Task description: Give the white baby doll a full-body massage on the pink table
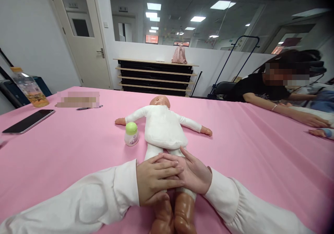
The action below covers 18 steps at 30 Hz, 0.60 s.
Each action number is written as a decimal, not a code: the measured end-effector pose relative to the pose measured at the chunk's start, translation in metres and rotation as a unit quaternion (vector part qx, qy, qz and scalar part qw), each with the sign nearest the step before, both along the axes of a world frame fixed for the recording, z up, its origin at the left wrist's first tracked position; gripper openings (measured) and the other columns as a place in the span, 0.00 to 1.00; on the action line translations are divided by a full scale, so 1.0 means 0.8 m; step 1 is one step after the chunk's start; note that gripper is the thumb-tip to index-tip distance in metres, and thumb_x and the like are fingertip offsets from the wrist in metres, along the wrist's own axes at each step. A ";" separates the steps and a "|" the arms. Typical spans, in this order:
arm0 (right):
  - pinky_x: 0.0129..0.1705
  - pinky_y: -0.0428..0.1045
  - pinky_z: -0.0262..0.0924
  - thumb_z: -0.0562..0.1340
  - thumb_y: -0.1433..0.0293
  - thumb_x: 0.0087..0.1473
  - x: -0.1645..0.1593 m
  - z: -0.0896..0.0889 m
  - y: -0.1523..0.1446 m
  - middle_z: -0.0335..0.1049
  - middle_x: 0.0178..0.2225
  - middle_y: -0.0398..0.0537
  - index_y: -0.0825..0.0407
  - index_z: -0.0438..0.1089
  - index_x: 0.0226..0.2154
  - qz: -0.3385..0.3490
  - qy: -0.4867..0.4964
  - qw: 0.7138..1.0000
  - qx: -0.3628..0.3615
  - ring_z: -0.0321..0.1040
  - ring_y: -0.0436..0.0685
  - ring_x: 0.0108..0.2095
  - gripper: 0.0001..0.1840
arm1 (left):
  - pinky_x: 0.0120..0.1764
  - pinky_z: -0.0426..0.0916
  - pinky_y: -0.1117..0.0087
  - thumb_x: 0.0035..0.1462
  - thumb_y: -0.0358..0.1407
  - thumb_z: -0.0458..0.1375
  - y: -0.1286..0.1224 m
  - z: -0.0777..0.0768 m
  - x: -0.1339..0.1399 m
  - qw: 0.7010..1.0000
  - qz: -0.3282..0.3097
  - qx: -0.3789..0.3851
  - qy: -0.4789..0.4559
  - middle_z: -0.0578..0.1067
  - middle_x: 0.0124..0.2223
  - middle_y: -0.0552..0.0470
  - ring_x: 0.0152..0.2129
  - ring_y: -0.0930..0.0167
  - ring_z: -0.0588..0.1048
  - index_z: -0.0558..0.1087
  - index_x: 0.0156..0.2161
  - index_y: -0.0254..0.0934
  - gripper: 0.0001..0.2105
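Observation:
A baby doll [164,126] in a white cloth suit lies on the pink-covered table, head at the far end and arms spread. Its brown lower legs point toward me. Above the doll's legs, my left hand [158,178] rests palm down with fingers stretched across my right hand [197,171]. The right palm is turned up, its thumb held away and its fingers partly hidden under the left ones. Neither hand grips an object. Left of the doll's body stands a small clear jar [132,138] with a green lid [131,128].
On the left of the pink tablecloth [86,136] are a phone [30,121], a bottle [32,87] with an orange cap, and a pen [88,107] beside a blurred flat item. A person in black [255,86] leans over the right side, near another small doll hand [319,132].

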State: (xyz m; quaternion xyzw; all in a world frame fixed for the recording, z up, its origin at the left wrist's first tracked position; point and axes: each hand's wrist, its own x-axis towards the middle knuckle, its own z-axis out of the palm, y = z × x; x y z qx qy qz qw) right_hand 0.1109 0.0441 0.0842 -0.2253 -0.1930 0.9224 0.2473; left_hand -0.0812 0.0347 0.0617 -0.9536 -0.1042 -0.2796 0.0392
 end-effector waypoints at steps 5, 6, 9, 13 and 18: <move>0.45 0.47 0.52 0.35 0.49 0.60 -0.002 0.004 -0.001 0.66 0.37 0.50 0.59 0.59 0.50 -0.021 0.011 0.999 -0.022 0.63 0.50 0.35 0.36 | 0.56 0.58 0.58 0.58 0.39 0.43 -0.002 -0.005 0.003 0.993 0.067 0.014 -0.094 0.69 0.54 0.46 0.54 0.65 0.64 0.65 0.53 0.34 0.20; 0.46 0.47 0.52 0.35 0.49 0.59 -0.002 0.004 -0.001 0.67 0.36 0.50 0.59 0.59 0.50 -0.017 0.012 1.000 -0.019 0.64 0.50 0.35 0.36 | 0.54 0.60 0.60 0.57 0.36 0.44 -0.002 -0.006 0.004 0.990 0.060 0.027 -0.126 0.72 0.50 0.45 0.52 0.66 0.66 0.66 0.51 0.32 0.19; 0.45 0.48 0.53 0.35 0.49 0.59 0.000 0.001 0.000 0.67 0.39 0.52 0.59 0.60 0.50 0.002 0.008 1.000 0.000 0.65 0.51 0.38 0.37 | 0.50 0.64 0.65 0.55 0.32 0.45 -0.001 -0.008 0.006 0.981 0.020 0.058 -0.183 0.76 0.43 0.47 0.46 0.69 0.71 0.69 0.45 0.32 0.16; 0.42 0.48 0.55 0.35 0.49 0.59 0.002 -0.004 0.002 0.66 0.44 0.54 0.59 0.57 0.53 0.018 0.007 1.000 0.017 0.65 0.50 0.36 0.37 | 0.56 0.57 0.63 0.60 0.37 0.41 -0.002 0.000 0.005 0.994 -0.017 0.032 -0.100 0.73 0.50 0.49 0.52 0.69 0.66 0.66 0.50 0.35 0.19; 0.36 0.45 0.56 0.38 0.50 0.60 0.000 -0.003 0.002 0.67 0.40 0.50 0.58 0.57 0.52 0.008 0.036 0.999 -0.013 0.65 0.48 0.34 0.34 | 0.60 0.49 0.57 0.60 0.44 0.41 -0.005 0.006 0.001 0.999 0.028 -0.010 0.019 0.61 0.61 0.49 0.59 0.65 0.56 0.60 0.57 0.40 0.23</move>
